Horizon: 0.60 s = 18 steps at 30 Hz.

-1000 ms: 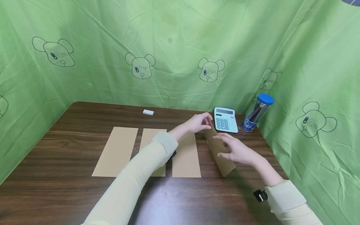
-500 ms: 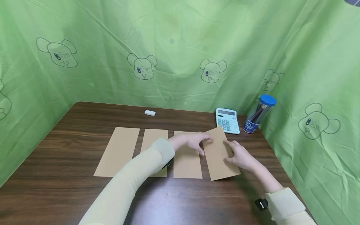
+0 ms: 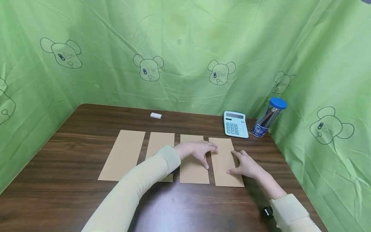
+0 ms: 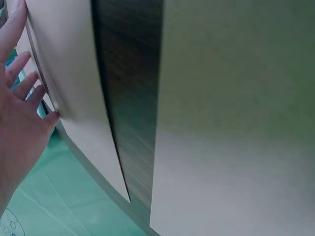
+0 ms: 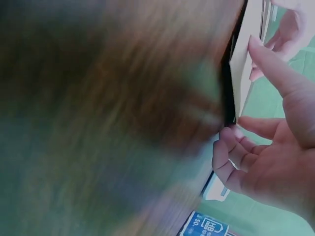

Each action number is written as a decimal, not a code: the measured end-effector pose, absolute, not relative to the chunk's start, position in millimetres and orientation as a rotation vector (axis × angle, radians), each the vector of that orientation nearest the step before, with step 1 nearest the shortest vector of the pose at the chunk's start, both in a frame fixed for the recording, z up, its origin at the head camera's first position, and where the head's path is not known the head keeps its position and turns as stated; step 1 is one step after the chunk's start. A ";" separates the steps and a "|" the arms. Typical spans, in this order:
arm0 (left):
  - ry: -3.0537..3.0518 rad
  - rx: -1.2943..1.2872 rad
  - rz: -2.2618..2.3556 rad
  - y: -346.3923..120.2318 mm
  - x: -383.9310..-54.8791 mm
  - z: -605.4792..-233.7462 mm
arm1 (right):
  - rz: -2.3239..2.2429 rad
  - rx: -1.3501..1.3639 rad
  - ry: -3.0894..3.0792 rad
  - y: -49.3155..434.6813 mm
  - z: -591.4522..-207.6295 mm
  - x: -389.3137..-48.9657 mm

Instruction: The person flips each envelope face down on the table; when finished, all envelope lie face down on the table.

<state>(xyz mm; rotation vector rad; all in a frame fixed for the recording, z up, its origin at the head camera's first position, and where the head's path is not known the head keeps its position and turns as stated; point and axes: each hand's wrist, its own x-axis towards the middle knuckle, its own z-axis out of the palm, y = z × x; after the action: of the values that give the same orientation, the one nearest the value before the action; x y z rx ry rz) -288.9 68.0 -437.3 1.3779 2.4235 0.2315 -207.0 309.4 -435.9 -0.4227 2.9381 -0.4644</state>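
Note:
Several brown kraft-paper rectangles lie in a row on the table. At the right end, one kraft-paper rectangle [image 3: 223, 167] lies almost flat between both hands. The left hand [image 3: 200, 151] reaches over the neighbouring kraft-paper rectangle [image 3: 192, 174], its spread fingertips at the end one's left edge. In the left wrist view those fingers [image 4: 24, 91] are parted along a paper edge. The right hand [image 3: 246, 166] has its thumb on the end rectangle's face and its index finger at the right edge. The right wrist view shows that thumb [image 5: 270, 64] touching the paper, other fingers loosely bent.
Behind the row stand a light blue calculator [image 3: 236, 125] and a clear tube of pencils [image 3: 268, 117] with a blue lid. A white eraser [image 3: 156, 115] lies near the back edge of the dark wooden table [image 3: 72, 148]. Green cloth [image 3: 179, 48] hangs around the table.
The rightmost kraft-paper rectangle was tilted up on edge, with the left hand at its far end. It has come down flat and straight; the left hand has moved nearer the body.

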 end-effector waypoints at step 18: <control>2.734 1.288 0.499 -6.0 -278.9 -376.5 | -0.442 -0.486 3.016 321.8 -405.8 -211.9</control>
<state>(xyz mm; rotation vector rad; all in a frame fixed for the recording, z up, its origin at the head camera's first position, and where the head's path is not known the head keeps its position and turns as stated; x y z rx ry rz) -278.9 -6.0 -376.5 1.2877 2.7341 0.4995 -211.9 321.8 -405.8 -0.4862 3.0159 -0.4416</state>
